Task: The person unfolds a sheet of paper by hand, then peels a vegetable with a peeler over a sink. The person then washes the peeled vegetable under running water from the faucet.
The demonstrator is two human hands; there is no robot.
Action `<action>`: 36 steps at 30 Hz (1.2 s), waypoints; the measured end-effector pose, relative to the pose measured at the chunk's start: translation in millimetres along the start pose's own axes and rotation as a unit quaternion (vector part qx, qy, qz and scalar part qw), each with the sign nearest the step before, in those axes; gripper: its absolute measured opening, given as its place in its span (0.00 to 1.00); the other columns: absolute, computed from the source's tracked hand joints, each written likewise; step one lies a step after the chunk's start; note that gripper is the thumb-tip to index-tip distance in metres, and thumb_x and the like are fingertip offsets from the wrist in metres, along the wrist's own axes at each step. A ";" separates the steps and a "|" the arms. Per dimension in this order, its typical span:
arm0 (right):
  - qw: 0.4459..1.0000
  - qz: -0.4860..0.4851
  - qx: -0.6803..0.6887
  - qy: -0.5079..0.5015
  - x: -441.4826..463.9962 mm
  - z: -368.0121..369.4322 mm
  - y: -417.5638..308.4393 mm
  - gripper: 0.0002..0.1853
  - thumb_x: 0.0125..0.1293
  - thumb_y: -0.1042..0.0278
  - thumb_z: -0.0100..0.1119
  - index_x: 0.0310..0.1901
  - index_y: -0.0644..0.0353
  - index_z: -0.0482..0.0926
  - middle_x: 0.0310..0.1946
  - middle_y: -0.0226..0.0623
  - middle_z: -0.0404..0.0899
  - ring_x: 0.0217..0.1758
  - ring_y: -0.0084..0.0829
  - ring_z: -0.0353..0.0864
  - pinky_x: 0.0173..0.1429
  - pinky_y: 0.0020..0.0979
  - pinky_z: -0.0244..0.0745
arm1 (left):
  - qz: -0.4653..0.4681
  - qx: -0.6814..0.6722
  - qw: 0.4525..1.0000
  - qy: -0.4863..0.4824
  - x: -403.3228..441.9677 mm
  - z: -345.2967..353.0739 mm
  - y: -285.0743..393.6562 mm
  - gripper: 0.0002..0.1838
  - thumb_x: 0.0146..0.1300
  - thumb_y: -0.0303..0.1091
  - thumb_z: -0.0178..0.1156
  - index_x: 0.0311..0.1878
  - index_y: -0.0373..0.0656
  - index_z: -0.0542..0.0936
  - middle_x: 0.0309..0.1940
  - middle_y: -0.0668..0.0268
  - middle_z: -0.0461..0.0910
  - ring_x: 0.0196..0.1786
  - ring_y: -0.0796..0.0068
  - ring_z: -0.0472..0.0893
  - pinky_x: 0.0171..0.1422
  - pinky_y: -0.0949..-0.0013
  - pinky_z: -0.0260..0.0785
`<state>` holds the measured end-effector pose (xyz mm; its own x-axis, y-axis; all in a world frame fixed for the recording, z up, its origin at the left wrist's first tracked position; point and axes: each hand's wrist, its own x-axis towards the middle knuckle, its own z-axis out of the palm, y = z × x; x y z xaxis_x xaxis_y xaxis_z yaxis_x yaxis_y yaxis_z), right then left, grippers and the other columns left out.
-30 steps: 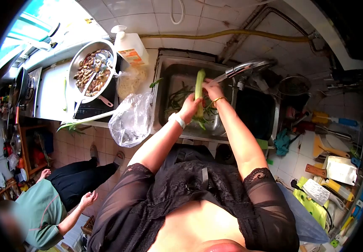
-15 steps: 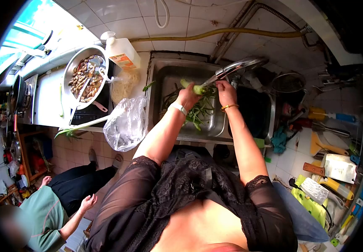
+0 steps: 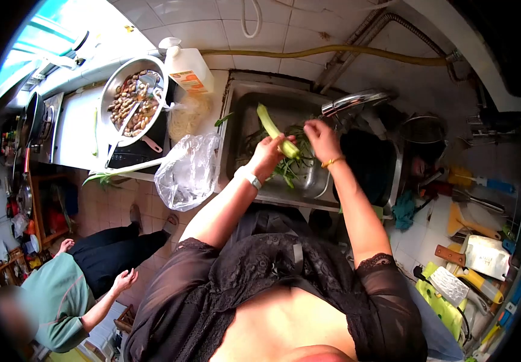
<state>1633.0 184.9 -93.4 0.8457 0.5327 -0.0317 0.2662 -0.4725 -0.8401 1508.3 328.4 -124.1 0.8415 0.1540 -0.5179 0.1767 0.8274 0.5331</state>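
My left hand (image 3: 265,155) is closed around a pale green vegetable stalk (image 3: 267,120), which looks like celtuce, held slanting over the sink (image 3: 236,108). The stalk's upper end points away from me, and its lower end sticks out past my fingers to the right. My right hand (image 3: 322,142) is just right of that lower end, its fingers pinched together; what they hold, if anything, cannot be made out. Green leaves and strips (image 3: 287,172) lie in the basin beneath. The chrome tap (image 3: 357,101) reaches over the sink behind my right hand.
Left of the sink are a pan of brown pieces (image 3: 130,108), a white pump bottle (image 3: 189,69), a clear plastic bag (image 3: 187,172) and a long leafy stalk (image 3: 124,171). A person in a green shirt (image 3: 64,301) is at lower left. A cleaver (image 3: 486,256) lies at right.
The stalk has turned and now shows at greater length, pointing away from me. My right hand has moved slightly down and is beside its lower end. The view has shifted a little.
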 end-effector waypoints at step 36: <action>0.988 -0.033 0.044 -0.146 -94.4 -13.5 -13.1 0.23 0.62 0.70 0.66 0.59 0.61 0.77 0.55 0.43 0.80 0.60 0.41 0.79 0.64 0.35 0.71 | 0.302 0.390 0.867 0.072 -64.7 5.3 62.1 0.12 0.70 0.33 0.61 0.52 0.37 0.78 0.43 0.63 0.84 0.46 0.77 0.83 0.51 0.73 0.76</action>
<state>1556.0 131.3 -72.0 0.6547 0.7464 -0.1195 0.2643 -0.3742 -0.8889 1467.5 367.0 -53.9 0.8381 0.5444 -0.0355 0.0651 -0.0352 0.9973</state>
